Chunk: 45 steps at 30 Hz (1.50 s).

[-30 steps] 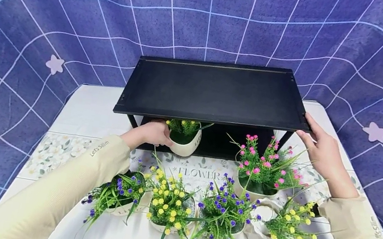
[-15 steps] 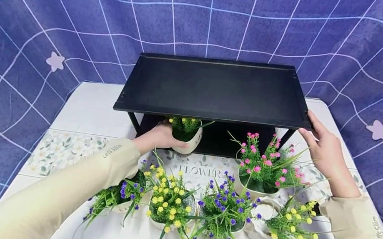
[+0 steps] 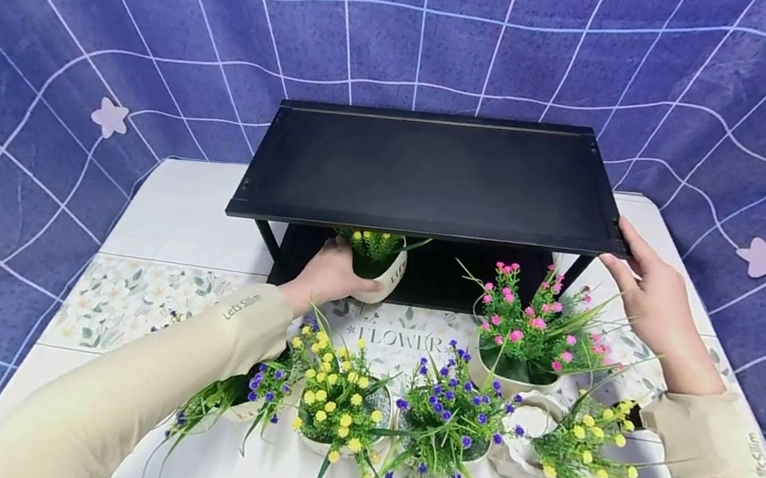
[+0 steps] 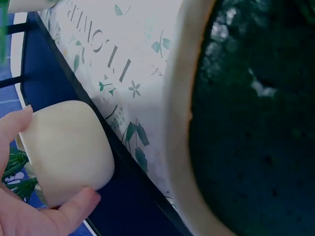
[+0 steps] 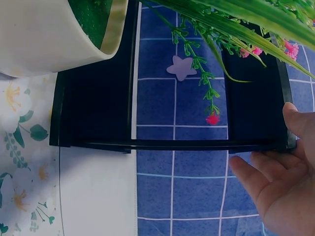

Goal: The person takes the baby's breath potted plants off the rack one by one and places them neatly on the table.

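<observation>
My left hand (image 3: 329,274) grips a cream flowerpot (image 3: 387,280) with yellow flowers, its thumb across the pot's front. The pot is at the front of the lower board of a black two-tier shelf (image 3: 432,175), left of its middle; the upper board hides part of its plant. In the left wrist view the rounded pot (image 4: 71,147) lies between thumb and fingers over the dark board. My right hand (image 3: 661,307) holds the front right corner of the upper board. In the right wrist view, thumb and fingers of the right hand (image 5: 285,182) lie on either side of the board's end.
A pot of pink flowers (image 3: 515,378) stands before the shelf's right part. Nearer me is a row of pots with purple and yellow flowers, among them a yellow one (image 3: 338,413) and a purple one (image 3: 447,419). Behind the shelf hangs a blue gridded curtain (image 3: 454,39).
My left hand has shifted right and its thumb has come round the pot's front. The pot has moved slightly back on the lower board. My right hand keeps its hold on the corner.
</observation>
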{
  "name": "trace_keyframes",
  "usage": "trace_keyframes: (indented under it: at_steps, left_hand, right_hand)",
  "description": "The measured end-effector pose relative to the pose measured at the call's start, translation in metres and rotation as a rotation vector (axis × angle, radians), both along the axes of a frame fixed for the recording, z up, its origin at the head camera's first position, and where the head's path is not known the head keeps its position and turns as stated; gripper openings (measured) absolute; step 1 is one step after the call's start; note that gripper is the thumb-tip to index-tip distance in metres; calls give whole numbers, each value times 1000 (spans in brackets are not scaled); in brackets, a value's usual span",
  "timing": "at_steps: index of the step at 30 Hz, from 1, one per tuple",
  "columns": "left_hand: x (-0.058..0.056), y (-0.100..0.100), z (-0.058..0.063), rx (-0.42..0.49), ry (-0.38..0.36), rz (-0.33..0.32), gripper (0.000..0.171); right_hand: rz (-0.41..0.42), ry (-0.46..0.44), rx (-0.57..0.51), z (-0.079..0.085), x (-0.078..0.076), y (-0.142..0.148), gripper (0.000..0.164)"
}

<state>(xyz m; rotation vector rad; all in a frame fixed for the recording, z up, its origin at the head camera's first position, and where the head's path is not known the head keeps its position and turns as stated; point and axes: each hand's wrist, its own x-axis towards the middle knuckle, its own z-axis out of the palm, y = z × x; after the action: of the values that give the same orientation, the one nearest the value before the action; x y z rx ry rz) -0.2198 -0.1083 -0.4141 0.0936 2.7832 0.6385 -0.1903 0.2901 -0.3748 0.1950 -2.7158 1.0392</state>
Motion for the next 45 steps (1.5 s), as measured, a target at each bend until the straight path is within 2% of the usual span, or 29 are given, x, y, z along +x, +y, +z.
trace_keyframes:
  at_steps: [4, 9, 15, 18, 22, 26, 29, 33, 45]
  left_hand:
    - [-2, -6, -1, 17, 33, 24, 99]
    - [-5, -14, 0, 104, 26, 54, 99]
    - [-5, -20, 3, 193, 69, 52, 92]
    - [-5, -21, 3, 249, 66, 54, 90]
    - [-5, -21, 3, 266, 68, 38, 85]
    - [-7, -22, 6, 235, 80, -22, 75]
    - [-9, -24, 11, 210, 64, -78, 73]
    - [-8, -26, 19, 206, 26, -111, 78]
    - [-3, -39, 32, 286, -114, -73, 83]
  right_hand:
    - [5, -1, 2, 1, -1, -2, 56]
    - [7, 1, 0, 3, -1, -4, 56]
    - [3, -7, 4, 3, -2, -3, 56]
    - [-4, -13, 3, 2, -3, -2, 56]
    - [-9, -17, 0, 1, -4, -1, 56]
    - [-9, -19, -5, 1, -3, -1, 56]
    - [-9, -21, -6, 1, -2, -1, 56]
    - [-13, -20, -3, 0, -1, -1, 57]
    - [-7, -12, -9, 0, -2, 0, 56]
